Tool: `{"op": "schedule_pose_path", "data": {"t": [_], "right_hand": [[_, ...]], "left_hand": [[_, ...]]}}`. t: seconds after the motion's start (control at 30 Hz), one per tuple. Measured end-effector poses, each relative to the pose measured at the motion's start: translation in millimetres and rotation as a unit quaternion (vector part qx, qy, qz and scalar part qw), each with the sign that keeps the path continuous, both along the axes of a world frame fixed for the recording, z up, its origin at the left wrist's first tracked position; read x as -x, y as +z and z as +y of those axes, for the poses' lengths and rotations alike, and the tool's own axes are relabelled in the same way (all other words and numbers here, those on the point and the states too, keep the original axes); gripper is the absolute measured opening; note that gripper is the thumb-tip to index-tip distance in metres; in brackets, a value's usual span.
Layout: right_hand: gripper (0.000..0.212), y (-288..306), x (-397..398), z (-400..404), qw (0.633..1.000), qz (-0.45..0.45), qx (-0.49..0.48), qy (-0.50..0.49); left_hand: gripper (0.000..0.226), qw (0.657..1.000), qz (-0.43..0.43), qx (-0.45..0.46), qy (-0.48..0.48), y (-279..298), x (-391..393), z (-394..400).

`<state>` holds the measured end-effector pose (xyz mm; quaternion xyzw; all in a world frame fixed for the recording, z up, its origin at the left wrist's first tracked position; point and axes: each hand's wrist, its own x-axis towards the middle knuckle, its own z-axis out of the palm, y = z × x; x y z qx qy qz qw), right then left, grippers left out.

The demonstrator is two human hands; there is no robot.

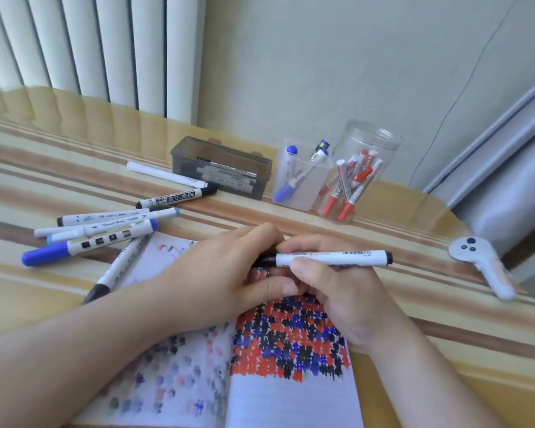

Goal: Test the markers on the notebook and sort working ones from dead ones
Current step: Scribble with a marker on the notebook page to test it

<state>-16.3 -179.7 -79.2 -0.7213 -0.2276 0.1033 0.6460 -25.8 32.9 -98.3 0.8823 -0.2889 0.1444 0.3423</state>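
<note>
A white marker with black ends (331,257) lies level above the open notebook (284,393). My right hand (337,291) grips its barrel. My left hand (229,273) curls around the marker's black left end, where the cap sits. Red, blue and black test marks fill the upper part of the notebook's right page; fainter marks dot the left page. Several loose markers (105,230) lie on the table to the left, among them a blue-capped one (84,245) and a black one (176,197).
At the back stand a grey box (221,166) holding markers, a clear square cup (303,177) with blue markers and a clear round jar (357,177) with red markers. A white controller (482,267) lies at the right table edge. A white stick (164,174) rests by the box.
</note>
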Motion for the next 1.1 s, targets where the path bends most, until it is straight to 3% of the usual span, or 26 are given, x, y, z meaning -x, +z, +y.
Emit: {"op": "schedule_pose_path", "data": {"t": [0.07,0.23,0.33,0.47,0.57,0.77,0.97,1.1], "right_hand": [[0.037,-3,-3,2,0.996,0.076,-0.035,0.010],[0.010,-2,-10,5,0.987,0.123,-0.097,-0.041],[0.022,-1,-10,8,0.983,0.132,-0.123,-0.043],[0.017,-1,-7,16,0.979,0.129,-0.151,-0.051],[0.027,-1,-7,20,0.973,0.147,-0.171,-0.039],[0.027,2,-3,19,0.978,0.121,-0.167,-0.035],[0.029,5,-5,13,0.993,0.047,-0.100,-0.032],[0.031,10,0,11,0.998,-0.018,-0.048,-0.034]], "left_hand": [[0.043,1.000,-0.017,-0.014,0.011,0,-2,2],[0.041,0.998,-0.040,-0.044,0.024,0,-5,6],[0.034,0.998,-0.039,-0.040,0.013,2,-4,5],[0.025,0.999,-0.021,-0.036,0.016,4,0,3],[0.026,1.000,0.006,-0.008,0.021,7,2,3],[0.037,0.997,0.073,-0.003,-0.005,14,2,7],[0.033,0.990,0.139,-0.009,-0.036,19,2,10],[0.047,0.991,0.108,-0.077,-0.011,21,3,9]]}}
